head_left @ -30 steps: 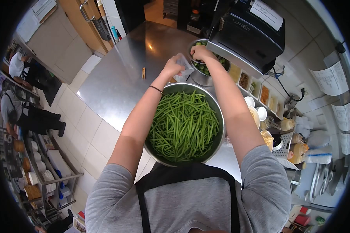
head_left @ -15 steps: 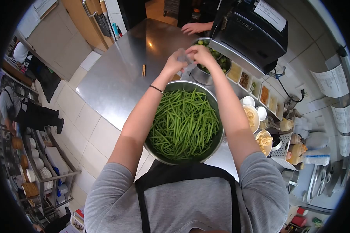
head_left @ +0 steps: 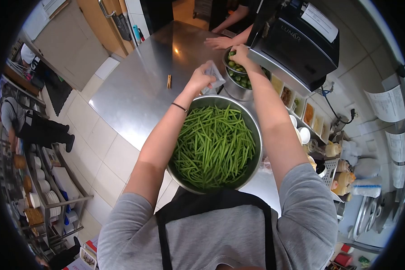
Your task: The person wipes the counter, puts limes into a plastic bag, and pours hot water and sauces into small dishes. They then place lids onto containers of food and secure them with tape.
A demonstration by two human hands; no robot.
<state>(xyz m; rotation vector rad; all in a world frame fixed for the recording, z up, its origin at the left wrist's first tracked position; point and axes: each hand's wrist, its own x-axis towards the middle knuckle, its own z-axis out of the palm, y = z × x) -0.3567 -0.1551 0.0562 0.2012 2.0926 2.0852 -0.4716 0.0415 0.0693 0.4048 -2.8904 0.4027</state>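
My left hand (head_left: 202, 77) is closed on a small clear plastic bag (head_left: 215, 75), above the steel table. My right hand (head_left: 241, 55) reaches into a steel bowl (head_left: 226, 57) of small green limes (head_left: 234, 65). Its fingers are curled down among the fruit, and their tips are hidden. Beneath that bowl is a steel pot (head_left: 239, 93) with more green limes in it. Between my forearms, close to my body, stands a large steel bowl (head_left: 255, 168) full of green beans (head_left: 213, 146).
A wooden clothespin (head_left: 169, 81) lies on the steel table (head_left: 135, 85). Another person's hand (head_left: 219, 42) rests at the far edge. A black machine (head_left: 297, 40) overhangs the right side, above food trays (head_left: 308, 112). At the left, a person stands near a shelf cart (head_left: 72, 202).
My hands have moved apart. The left keeps the plastic bag, while the right has gone forward and right into the limes. The other person's hand has shifted slightly, and a second forearm shows behind it.
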